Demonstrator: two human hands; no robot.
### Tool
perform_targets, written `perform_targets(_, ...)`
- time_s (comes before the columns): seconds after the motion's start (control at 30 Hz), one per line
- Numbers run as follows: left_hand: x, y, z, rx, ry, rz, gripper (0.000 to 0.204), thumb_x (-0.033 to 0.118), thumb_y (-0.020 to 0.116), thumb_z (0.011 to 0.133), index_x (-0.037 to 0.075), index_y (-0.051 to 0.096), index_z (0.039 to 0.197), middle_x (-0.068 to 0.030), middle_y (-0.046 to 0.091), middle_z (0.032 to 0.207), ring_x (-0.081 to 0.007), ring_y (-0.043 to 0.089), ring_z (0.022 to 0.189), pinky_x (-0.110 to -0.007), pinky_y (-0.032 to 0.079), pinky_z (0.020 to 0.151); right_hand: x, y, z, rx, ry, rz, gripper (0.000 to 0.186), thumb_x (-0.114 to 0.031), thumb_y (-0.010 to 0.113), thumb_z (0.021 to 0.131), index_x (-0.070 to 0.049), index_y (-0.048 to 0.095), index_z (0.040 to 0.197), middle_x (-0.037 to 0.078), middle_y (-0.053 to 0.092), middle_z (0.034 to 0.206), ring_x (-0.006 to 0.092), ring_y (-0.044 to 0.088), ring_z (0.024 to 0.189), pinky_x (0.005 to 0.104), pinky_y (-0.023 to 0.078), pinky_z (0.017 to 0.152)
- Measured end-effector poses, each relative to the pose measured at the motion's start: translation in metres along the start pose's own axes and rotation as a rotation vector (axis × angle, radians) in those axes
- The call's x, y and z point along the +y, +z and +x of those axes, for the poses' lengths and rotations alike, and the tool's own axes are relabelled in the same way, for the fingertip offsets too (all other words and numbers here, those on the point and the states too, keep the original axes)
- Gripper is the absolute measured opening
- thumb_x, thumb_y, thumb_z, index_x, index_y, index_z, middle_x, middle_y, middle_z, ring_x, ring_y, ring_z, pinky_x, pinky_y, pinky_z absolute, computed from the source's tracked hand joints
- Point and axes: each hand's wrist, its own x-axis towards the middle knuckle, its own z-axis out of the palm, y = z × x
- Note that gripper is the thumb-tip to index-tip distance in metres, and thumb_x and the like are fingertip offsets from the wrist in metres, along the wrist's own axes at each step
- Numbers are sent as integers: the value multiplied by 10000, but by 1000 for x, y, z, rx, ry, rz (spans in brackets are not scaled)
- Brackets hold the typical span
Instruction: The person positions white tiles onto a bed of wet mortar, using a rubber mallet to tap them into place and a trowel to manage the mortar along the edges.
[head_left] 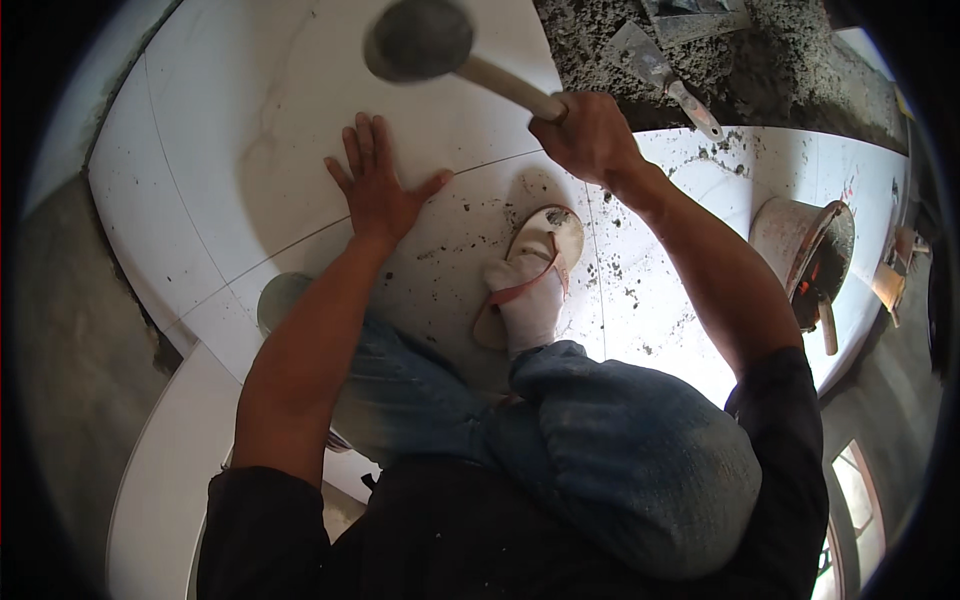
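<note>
In my right hand (580,140) I grip the wooden handle of a rubber mallet with a dark round head (418,40), held above a large white veined floor tile (300,60). My left hand (375,195) has its fingers spread on the tile surface, left of the mallet handle. A scraper (655,70) with a pale handle lies at the edge of the rough grey mortar (790,70) beyond my right hand. Crumbs of mortar speckle the tiles around my sandaled foot (530,300).
A bucket (775,250) with tools inside stands at the right, with another tool (885,290) behind it. Bare grey surface (80,280) borders the tiles on the left, and a loose white slab (160,470) is at the lower left.
</note>
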Motion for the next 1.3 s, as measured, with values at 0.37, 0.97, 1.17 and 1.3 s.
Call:
perform_targets(0.37,26,17,-15,-15,210,19,873,546,493,884,34,130,1491,-186,107,1556,-362,57,1446,-665,16,1087,9,-41,19,407,-91,183,304,-352,623,803,-54,680,783,182,658,708,361,652,664,447,534,681)
perform_targets(0.97,52,14,-70,-124,244,-133,657,394,502,889,79,333,1440,-88,267,1529,-274,222,1419,-569,146,1127,25,1,18,114,189,383,378,-332,584,847,35,639,777,239,596,625,332,617,558,411,467,560)
perform_targets(1.17,64,21,-82,-20,40,-126,693,415,501,877,68,314,1447,-110,263,1525,-294,232,1409,-609,141,1106,-8,18,2,224,-72,337,231,-198,595,817,23,609,750,263,604,699,442,615,690,468,476,598)
perform_targets(1.3,64,16,-82,-85,25,-154,701,418,489,873,72,300,1452,-103,259,1524,-279,229,1408,-617,140,1102,-7,15,8,54,-122,72,217,-179,586,817,21,595,734,255,588,664,439,613,676,452,474,596)
